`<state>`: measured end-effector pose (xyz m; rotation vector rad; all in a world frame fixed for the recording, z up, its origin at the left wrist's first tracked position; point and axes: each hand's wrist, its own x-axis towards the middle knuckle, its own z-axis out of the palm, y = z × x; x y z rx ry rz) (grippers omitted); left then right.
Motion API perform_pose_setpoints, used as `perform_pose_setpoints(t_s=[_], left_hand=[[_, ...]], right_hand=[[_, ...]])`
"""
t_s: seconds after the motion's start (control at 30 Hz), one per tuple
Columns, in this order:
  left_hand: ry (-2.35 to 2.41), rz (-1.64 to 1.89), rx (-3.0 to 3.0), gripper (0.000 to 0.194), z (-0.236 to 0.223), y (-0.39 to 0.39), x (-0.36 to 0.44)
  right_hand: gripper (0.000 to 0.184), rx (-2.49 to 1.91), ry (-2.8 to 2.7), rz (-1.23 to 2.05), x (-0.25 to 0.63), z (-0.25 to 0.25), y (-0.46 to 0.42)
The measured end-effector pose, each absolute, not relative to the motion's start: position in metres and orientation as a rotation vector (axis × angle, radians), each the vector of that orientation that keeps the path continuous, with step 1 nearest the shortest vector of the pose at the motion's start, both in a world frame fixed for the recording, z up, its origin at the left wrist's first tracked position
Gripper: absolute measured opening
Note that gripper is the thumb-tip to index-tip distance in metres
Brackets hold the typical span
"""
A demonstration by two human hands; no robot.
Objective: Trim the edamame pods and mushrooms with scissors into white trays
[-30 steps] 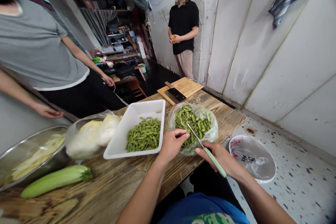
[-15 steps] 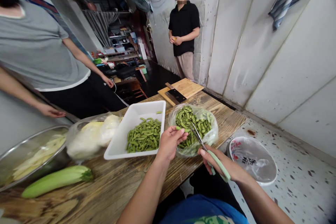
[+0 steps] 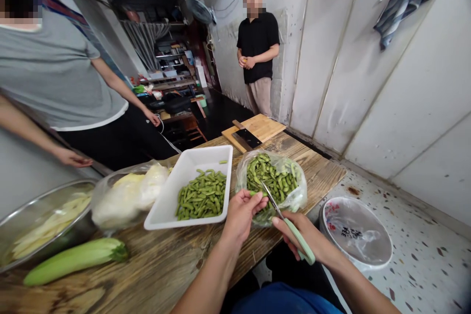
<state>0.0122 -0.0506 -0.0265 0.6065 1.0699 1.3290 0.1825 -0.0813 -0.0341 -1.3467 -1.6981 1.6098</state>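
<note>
Evidently, in the head view, the left hand (image 3: 240, 213) is clamped on one green pod (image 3: 253, 193), thumb and fingertips together on it, probably so that an end stays exposed beside the blades. The right hand (image 3: 303, 231) is wrapped around the handles of the scissors (image 3: 300, 239), whose tips point toward eleven o'clock, near the pod; how far apart the blades stand, I cannot tell.

Taking directions from between the hands, the clear bag (image 3: 300, 196) of pods opens at twelve o'clock, presumably to keep the reach short. The white tray (image 3: 198, 155), also holding pods, sits at ten o'clock, on the left hand's side. Beyond the bag, toward eleven, a cleaver (image 3: 250, 138) lies flat on a cutting board (image 3: 271, 126), likely out of the hands' way. At three o'clock, a lined bin (image 3: 379, 238) stands on the floor, beside the table (image 3: 176, 260).
</note>
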Motion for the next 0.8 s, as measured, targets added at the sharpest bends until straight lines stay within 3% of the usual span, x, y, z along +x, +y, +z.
perform_pose_setpoints(t_s=[0.2, 0.33, 0.5, 0.8], left_hand=[[1.727, 1.415, 1.256, 0.02, -0.019, -0.045, -0.034], [2.231, 1.261, 1.895, 0.044, -0.005, -0.035, -0.053], [1.556, 0.85, 2.368, 0.031, -0.022, -0.002, -0.026], [1.445, 0.856, 2.115, 0.009, -0.017, 0.006, -0.018]], right_hand=[[0.055, -1.279, -1.717, 1.642, 0.191, -0.034, -0.085], [0.059, -1.163, -1.778, 1.609, 0.199, -0.028, -0.085], [0.065, -1.197, -1.667, 1.68, 0.199, -0.028, -0.083], [0.054, -1.372, -1.78, 1.522, 0.202, -0.024, -0.079]])
